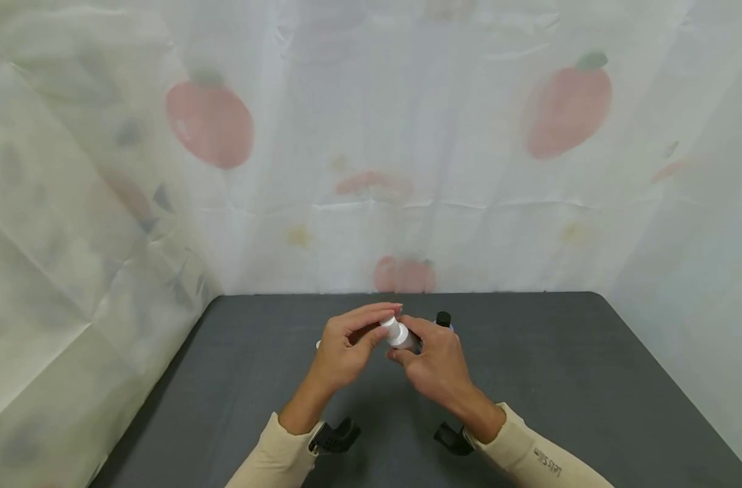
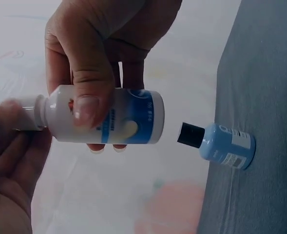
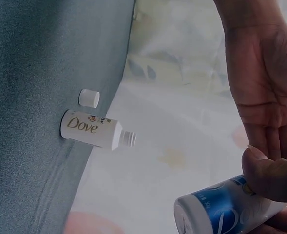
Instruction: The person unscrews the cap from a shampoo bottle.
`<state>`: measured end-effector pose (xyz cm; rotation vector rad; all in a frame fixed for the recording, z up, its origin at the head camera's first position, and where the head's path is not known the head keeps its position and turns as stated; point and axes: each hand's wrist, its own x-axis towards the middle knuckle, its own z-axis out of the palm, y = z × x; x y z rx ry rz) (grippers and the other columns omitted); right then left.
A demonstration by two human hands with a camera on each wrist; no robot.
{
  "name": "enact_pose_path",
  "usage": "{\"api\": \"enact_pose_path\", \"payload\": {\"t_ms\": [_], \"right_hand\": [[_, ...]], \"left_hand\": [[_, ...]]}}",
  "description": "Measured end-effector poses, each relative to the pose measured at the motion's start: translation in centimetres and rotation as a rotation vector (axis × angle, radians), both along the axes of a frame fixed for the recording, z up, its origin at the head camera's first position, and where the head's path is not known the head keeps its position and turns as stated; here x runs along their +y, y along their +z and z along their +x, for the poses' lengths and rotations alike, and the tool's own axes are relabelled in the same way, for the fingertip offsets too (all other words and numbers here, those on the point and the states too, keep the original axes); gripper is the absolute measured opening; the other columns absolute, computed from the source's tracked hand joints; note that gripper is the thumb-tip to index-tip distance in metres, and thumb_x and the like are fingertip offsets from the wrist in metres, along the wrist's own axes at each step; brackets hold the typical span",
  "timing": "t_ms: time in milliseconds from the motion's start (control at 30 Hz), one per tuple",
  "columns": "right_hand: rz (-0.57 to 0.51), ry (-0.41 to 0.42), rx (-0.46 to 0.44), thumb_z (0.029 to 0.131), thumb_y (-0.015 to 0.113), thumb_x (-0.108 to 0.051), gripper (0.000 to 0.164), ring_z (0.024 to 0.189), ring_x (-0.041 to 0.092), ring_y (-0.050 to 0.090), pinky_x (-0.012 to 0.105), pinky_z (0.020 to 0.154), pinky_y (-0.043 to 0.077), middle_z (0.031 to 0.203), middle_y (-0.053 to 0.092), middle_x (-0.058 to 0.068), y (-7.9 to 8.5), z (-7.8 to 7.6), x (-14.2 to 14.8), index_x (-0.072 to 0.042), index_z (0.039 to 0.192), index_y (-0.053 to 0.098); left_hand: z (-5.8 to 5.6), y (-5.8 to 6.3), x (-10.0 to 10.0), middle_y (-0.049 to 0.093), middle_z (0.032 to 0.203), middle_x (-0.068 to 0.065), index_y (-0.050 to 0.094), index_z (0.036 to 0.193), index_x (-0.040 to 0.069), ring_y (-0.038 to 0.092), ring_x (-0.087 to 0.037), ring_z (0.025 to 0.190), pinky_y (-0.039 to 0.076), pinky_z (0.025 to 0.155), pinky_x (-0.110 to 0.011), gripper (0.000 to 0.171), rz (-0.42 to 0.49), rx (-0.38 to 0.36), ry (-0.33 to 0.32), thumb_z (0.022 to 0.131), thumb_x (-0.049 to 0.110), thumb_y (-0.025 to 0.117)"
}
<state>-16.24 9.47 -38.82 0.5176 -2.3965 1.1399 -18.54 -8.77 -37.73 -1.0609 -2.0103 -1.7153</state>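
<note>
Both hands are on one small white-and-blue Dove bottle (image 2: 133,117), lifted over the table with its white cap (image 1: 392,327) uppermost. My left hand (image 1: 340,349) pinches that cap between thumb and fingers. My right hand (image 1: 436,359) grips the body, its thumb across the label in the left wrist view. Beyond the right hand stands a blue bottle (image 2: 231,146) with a black cap (image 1: 444,318). An uncapped white Dove bottle (image 3: 89,129) stands upright in the right wrist view, its threaded neck bare. Beside it a loose white cap (image 3: 89,98) sits on the table.
The dark grey table (image 1: 255,400) has rounded far corners. Pale sheeting (image 1: 371,135) printed with red fruit hangs behind it and along both sides. Each wrist wears a black strap-on device (image 1: 335,436). The left hand mostly covers the uncapped bottle in the head view.
</note>
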Motion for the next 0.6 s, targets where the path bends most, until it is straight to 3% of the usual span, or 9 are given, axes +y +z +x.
{"api": "enact_pose_path", "payload": {"t_ms": [200,267,433,500,600], "right_hand": [[0.001,0.016,0.016,0.079,0.090,-0.011,0.039,0.086,0.015,0.073,0.030,0.071,0.059,0.106,0.079,0.002,0.03,0.06,0.04,-0.017,0.116,0.077],[0.000,0.020,0.019,0.079,0.090,-0.011,0.038,0.085,0.014,0.073,0.028,0.070,0.058,0.104,0.079,0.001,0.03,0.05,0.05,-0.018,0.114,0.077],[0.000,0.002,0.014,0.078,0.091,-0.010,0.046,0.088,0.016,0.074,0.032,0.072,0.059,0.108,0.079,0.004,0.05,-0.03,0.09,-0.013,0.122,0.076],[0.000,0.001,0.013,0.079,0.090,-0.010,0.046,0.089,0.017,0.073,0.033,0.073,0.059,0.109,0.079,0.004,0.08,-0.05,0.13,-0.013,0.122,0.076],[-0.001,0.013,0.014,0.079,0.090,-0.011,0.042,0.088,0.016,0.074,0.031,0.073,0.060,0.108,0.079,0.003,0.19,-0.01,0.15,-0.016,0.119,0.077]], "left_hand": [[-0.03,0.29,0.07,0.072,0.111,-0.017,0.076,0.111,-0.001,0.072,-0.011,0.099,0.064,0.087,-0.029,0.023,-0.003,0.014,0.083,0.089,-0.001,0.080],[-0.04,0.31,0.06,0.070,0.115,-0.018,0.076,0.111,-0.003,0.071,-0.011,0.104,0.063,0.091,-0.027,0.022,0.004,0.004,0.067,0.089,-0.001,0.079],[-0.15,0.16,-0.21,0.067,0.131,-0.030,0.070,0.123,-0.011,0.069,-0.011,0.123,0.060,0.098,-0.025,0.027,0.020,-0.012,-0.050,0.097,-0.008,0.066],[-0.26,0.14,-0.25,0.069,0.126,-0.030,0.071,0.123,-0.009,0.072,-0.011,0.116,0.062,0.095,-0.025,0.027,0.017,0.001,-0.048,0.096,-0.007,0.068],[-0.42,0.04,-0.18,0.071,0.115,-0.023,0.074,0.118,-0.004,0.072,-0.012,0.102,0.063,0.089,-0.026,0.026,0.005,0.026,0.006,0.092,-0.005,0.075]]}}
